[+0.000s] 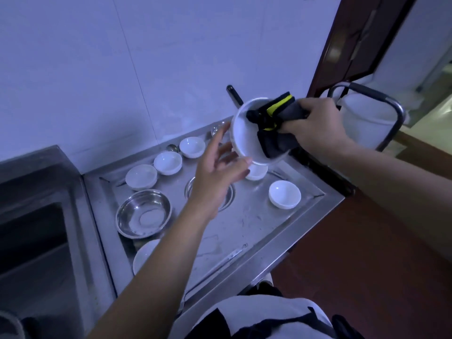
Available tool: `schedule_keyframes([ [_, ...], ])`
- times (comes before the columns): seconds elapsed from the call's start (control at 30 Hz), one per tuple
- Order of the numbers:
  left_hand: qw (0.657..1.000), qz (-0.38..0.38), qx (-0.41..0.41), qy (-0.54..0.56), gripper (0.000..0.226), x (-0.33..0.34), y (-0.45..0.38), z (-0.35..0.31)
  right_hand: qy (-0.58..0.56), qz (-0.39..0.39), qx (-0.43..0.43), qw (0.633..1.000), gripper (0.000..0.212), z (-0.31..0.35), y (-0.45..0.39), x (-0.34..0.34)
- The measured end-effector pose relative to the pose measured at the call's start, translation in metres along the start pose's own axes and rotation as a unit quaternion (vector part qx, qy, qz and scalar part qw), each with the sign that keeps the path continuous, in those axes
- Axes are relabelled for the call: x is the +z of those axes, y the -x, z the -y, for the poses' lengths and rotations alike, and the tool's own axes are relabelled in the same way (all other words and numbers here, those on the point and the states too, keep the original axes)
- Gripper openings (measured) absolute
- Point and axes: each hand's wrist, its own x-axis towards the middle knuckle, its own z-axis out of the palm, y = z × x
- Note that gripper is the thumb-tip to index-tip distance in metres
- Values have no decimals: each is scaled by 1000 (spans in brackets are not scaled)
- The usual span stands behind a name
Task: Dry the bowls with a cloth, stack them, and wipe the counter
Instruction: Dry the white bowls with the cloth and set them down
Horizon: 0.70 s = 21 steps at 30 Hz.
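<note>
Near-left white bowl (143,256) half hidden behind left forearm; another small bowl (256,172) mostly covered by the raised bowl (247,135). Raised bowl is tilted, held above far side of bench (281,231). Left hand (217,177) w/ fingers spread, tips touching bowl's left rim & underside. Right hand (315,128) grips dark cloth (276,126), pressing it into the bowl's right side

Cloth (278,123) inside tilted white bowl (244,140)

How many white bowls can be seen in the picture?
7: one held up, three in a back row, one under it, one right, one front. More may be hidden.
</note>
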Motion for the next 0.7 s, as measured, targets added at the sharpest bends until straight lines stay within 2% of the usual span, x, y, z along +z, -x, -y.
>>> schedule_keyframes([
  [0.07, 1000, -1, -2, 24, 77, 7, -2, -1, -81, 26, 47, 995, 18, 2, -5, 1],
  [0.17, 999, -14, -4, 49, 76, 7, -10, -9, -181, 83, 59, 978, 13, 7, -4, -5],
  [0.23, 999, -21, 2, 36, 76, 1, -17, -15, -218, 93, 66, 969, 9, 4, -2, -9],
  [0.33, 998, -33, -1, 45, 77, -9, -24, -19, -224, 114, 91, 964, 13, -13, 4, -8],
  [0.4, 998, -33, -3, 56, 77, -17, -28, -19, -167, 157, 94, 969, 22, -27, 13, -6],
  [0.5, 996, -37, -6, 75, 78, -27, -31, -17, 6, 228, -2, 974, 37, -39, 26, -2],
  [0.57, 996, -49, -11, 77, 78, -30, -29, -18, 62, 233, -94, 966, 43, -37, 36, -2],
  [0.63, 996, -54, -12, 67, 77, -31, -27, -18, 79, 164, -206, 962, 55, -27, 39, -5],
  [0.7, 997, -50, -15, 56, 77, -30, -24, -18, 119, 19, -323, 939, 51, -12, 34, -6],
])
